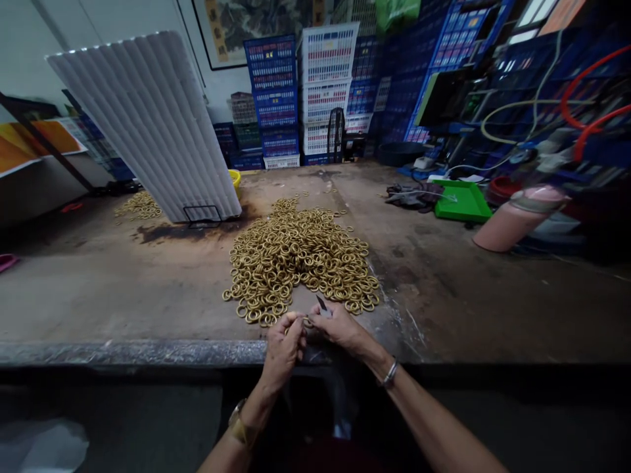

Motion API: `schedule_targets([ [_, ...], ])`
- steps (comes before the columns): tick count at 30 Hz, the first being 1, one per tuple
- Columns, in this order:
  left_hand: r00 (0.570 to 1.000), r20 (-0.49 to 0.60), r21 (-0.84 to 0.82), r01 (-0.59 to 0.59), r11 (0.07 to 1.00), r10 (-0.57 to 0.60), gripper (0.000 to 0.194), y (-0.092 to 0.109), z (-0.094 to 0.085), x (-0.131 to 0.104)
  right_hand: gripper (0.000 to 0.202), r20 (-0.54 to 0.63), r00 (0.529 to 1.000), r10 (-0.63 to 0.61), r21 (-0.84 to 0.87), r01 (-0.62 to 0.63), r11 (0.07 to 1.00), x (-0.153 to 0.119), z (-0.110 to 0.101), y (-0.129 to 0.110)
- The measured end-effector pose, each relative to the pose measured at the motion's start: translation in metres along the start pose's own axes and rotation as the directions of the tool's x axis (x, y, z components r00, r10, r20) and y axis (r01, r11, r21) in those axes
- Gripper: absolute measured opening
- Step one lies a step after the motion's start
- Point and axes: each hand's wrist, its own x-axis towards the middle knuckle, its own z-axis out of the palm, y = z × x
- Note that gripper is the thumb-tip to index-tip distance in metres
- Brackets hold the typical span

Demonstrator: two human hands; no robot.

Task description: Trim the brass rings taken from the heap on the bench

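Note:
A large pile of brass-coloured rings (300, 253) lies on the worktable, with loose ones along its edges. Just in front of it, at the near table edge, my left hand (284, 345) is closed, pinching a small ring (306, 321) between thumb and fingers. My right hand (344, 330) is closed round a small knife (323, 305) whose dark pointed blade sticks up past the fingers. The right fingertips meet the ring's right side. Most of the knife's handle is hidden in my palm.
A ribbed translucent panel (152, 125) stands on a wire stand at the left, with more rings (139, 206) behind it. To the right are a green tray (462, 200), dark cloth (413, 196) and a pink bottle (515, 220). Stacked blue crates (273, 98) and white crates (328, 56) line the back.

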Motion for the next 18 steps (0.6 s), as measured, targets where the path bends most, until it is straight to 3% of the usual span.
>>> schedule_targets([
  [6,0.999,-0.017,-0.017,-0.031,0.999,0.031,0.032,-0.007,0.000,-0.002,0.020,-0.080,0.992,0.096,0.095,-0.089,0.992,-0.002,0.009,0.005],
  [9,1.000,-0.015,-0.009,-0.027,1.000,0.027,0.033,-0.004,0.001,-0.005,0.026,-0.058,0.990,0.132,0.134,-0.123,0.983,-0.002,0.012,0.009],
  [13,0.999,0.041,0.021,0.017,1.000,-0.018,0.032,0.000,0.002,-0.007,0.025,-0.088,0.990,0.111,0.105,-0.102,0.989,-0.001,0.014,0.009],
  [18,0.991,0.119,0.017,0.062,0.998,-0.064,0.034,0.000,0.000,-0.008,0.014,-0.154,0.988,-0.004,-0.061,-0.006,0.998,0.003,0.014,0.008],
])
